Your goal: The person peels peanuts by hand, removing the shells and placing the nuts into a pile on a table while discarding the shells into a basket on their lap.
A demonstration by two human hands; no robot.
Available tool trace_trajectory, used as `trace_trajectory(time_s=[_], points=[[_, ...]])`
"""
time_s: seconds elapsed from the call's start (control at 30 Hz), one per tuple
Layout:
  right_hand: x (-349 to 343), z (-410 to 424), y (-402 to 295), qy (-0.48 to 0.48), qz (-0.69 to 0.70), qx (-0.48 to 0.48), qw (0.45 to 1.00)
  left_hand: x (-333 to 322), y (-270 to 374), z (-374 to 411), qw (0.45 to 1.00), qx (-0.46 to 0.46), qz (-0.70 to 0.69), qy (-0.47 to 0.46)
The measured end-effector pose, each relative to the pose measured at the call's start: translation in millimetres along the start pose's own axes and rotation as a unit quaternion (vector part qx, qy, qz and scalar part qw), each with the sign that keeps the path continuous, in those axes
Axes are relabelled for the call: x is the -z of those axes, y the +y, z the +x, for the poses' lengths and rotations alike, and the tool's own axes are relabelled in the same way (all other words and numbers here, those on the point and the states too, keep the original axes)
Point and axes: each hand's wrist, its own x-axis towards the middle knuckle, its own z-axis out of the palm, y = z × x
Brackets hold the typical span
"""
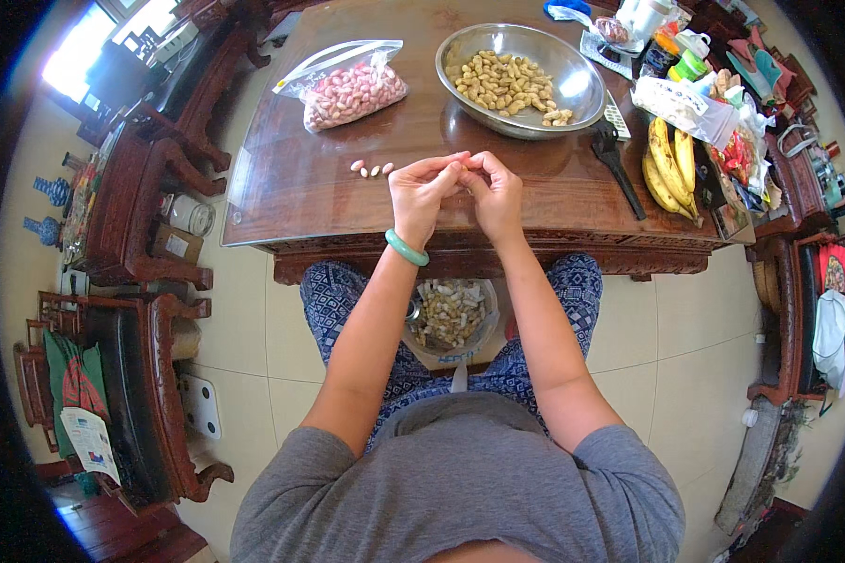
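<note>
Over the wooden table, my left hand (422,184) and my right hand (494,190) meet at the fingertips. Thumbs and forefingers pinch a small thing, apparently a peanut, almost wholly hidden by the fingers. A few shelled peanut kernels (374,171) lie on the tabletop just left of my left hand. Beyond them a clear zip bag (355,95) is filled with pink kernels and bears handwriting. Behind my right hand stands a steel bowl (454,98) with unshelled peanuts (503,81) heaped in it. A green bangle (406,248) circles my left wrist.
Bananas (665,169) and a black strap-like item (620,169) lie to the right. Behind them are packets and plastic bags (683,98). Between my knees, below the table edge (310,243), a lined bin (489,302) holds empty shells (451,313). Carved wooden seats flank both sides.
</note>
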Motion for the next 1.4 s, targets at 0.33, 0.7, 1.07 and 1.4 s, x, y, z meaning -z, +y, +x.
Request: trace_trajectory(time_s=[0.33,0.7,1.07,1.4], points=[[-1,7,14,-0.008,0.071,-0.047,0.996,4,-5,5,1.000,-0.001,-0.004,-0.002],[-1,8,10,0.046,0.159,-0.067,0.984,-3,-6,7,1.000,0.013,-0.021,0.006],[5,3,10,0.072,0.096,-0.043,0.992,-5,-11,1,0.975,-0.110,0.191,-0.006],[4,1,12,0.096,0.052,-0.028,0.994,-18,-7,-6,0.940,-0.150,0.293,0.088]])
